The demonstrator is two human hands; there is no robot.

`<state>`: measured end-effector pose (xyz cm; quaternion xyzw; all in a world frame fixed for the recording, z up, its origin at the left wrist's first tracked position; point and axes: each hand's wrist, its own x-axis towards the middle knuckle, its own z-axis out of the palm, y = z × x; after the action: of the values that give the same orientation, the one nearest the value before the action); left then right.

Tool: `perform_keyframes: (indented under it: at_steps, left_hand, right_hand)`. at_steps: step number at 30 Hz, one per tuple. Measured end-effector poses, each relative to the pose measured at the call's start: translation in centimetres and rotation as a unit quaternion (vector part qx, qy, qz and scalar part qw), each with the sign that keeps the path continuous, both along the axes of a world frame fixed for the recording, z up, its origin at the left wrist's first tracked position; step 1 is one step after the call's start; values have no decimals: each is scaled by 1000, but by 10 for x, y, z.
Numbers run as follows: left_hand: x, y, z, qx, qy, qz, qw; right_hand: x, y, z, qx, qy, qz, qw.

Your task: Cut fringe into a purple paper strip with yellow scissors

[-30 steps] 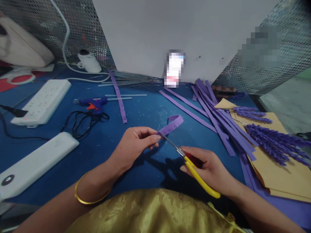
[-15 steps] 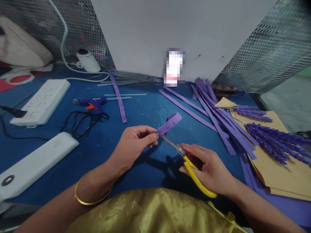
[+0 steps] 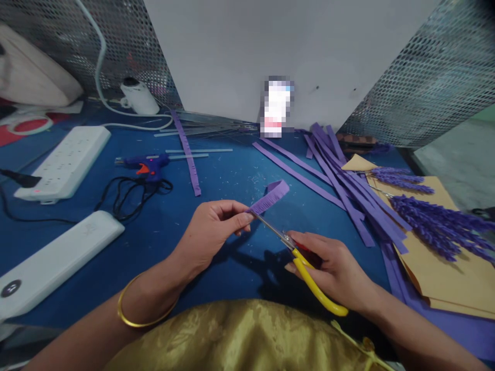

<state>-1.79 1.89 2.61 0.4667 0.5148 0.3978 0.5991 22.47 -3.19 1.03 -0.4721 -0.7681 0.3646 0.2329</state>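
Between thumb and fingers, my left hand (image 3: pixel 222 221) pinches one end of a fringed purple paper strip (image 3: pixel 274 196). The strip's free end curls up and away to the right. My right hand (image 3: pixel 328 263) grips yellow-handled scissors (image 3: pixel 315 286), whose blades point up and left. Their tips touch the strip right beside my left fingertips. How far apart the blades are is hard to see. Another fringed purple strip (image 3: pixel 189 159) lies flat beyond my left hand. To the right of my right hand is a pile of uncut-looking purple strips (image 3: pixel 348 180).
A blue glue gun (image 3: pixel 152 167) with its black cord lies left, near a white power strip (image 3: pixel 71 162) and a long white device (image 3: pixel 65 260). A blurred phone (image 3: pixel 276 108) leans on the back panel. Purple flower sprigs (image 3: pixel 429 221) rest on tan paper (image 3: pixel 456 278) at right.
The scissors' yellow handle has shifted very slightly at its lower end. Both hands and the strip stay almost in place.
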Motion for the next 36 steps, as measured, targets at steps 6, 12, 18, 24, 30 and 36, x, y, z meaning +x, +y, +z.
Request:
perform_keyframes:
  at_steps: [6,12,18,24,30,36]
  left_hand:
    - [-1,0,0,-7,-9,-2,1000]
    - [0,-1,2,-18,-5,-6,1000]
    - [0,0,5,-22,-7,-8,1000]
    - [-1,-1,4,-16,0,-10,1000]
    - [0,-1,7,-19,11,-19,1000]
    - [0,-1,5,-13,7,-19,1000]
  right_hand:
    - [0,-1,-3,1,-1,0,1000]
    - [-2,-1,-1,-8,-4,-4,1000]
    - [0,-1,2,-23,-4,5,1000]
    - [-1,-1,1,-19,6,0,1000]
    - [-1,-2,-2,-23,3,-13,1000]
    - [-1,-1,0,-14,2,1,1000]
